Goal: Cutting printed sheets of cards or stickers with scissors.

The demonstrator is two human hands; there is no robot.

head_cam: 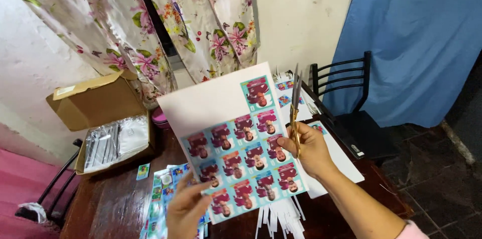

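My left hand (185, 210) grips the lower left corner of a white sheet (216, 102) printed with several small picture cards on teal backgrounds, holding it up over the table. My right hand (309, 149) is shut on a pair of gold-handled scissors (295, 99), blades pointing up and nearly closed, at the sheet's right edge. The thumb of that hand rests on the sheet's right side.
A dark wooden table (110, 204) carries an open cardboard box (100, 118) with plastic packets, more printed sheets (163, 194), a loose small card (143, 171) and white paper strips (281, 219). A black chair (351, 103) stands at the right by a blue curtain (416, 38). Floral curtains (201, 23) hang behind.
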